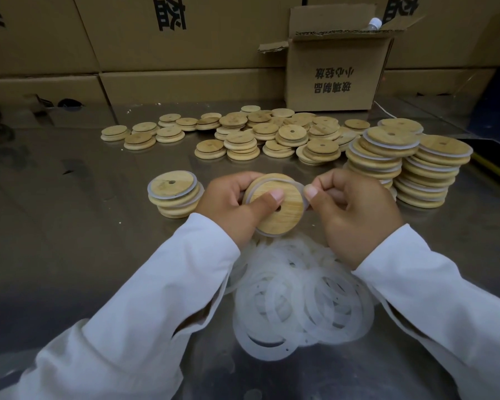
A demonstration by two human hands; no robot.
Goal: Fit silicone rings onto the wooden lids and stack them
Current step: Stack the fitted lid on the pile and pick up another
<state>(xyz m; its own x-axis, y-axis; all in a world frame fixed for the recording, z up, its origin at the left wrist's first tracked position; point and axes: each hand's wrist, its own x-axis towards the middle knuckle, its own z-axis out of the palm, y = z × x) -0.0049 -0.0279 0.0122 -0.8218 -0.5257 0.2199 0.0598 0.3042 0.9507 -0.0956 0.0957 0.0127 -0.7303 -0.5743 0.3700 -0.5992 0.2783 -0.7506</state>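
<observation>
My left hand [228, 206] grips a round wooden lid [283, 217] with a small centre hole, thumb pressed on its face. A translucent silicone ring [300, 186] wraps part of the lid's rim, and my right hand [355, 215] pinches that ring at the lid's right edge. Below my hands lies a heap of loose silicone rings [300, 301]. A short stack of ringed lids [175, 194] stands just left of my left hand. Tall stacks of ringed lids [410, 166] stand to the right. Several bare wooden lids [260, 134] are scattered behind.
The work surface is a shiny metal table [70, 226]. An open cardboard box [338, 62] stands at the back right, with a wall of large cartons [156, 39] behind it. A yellow strip [494, 168] runs along the table's right edge.
</observation>
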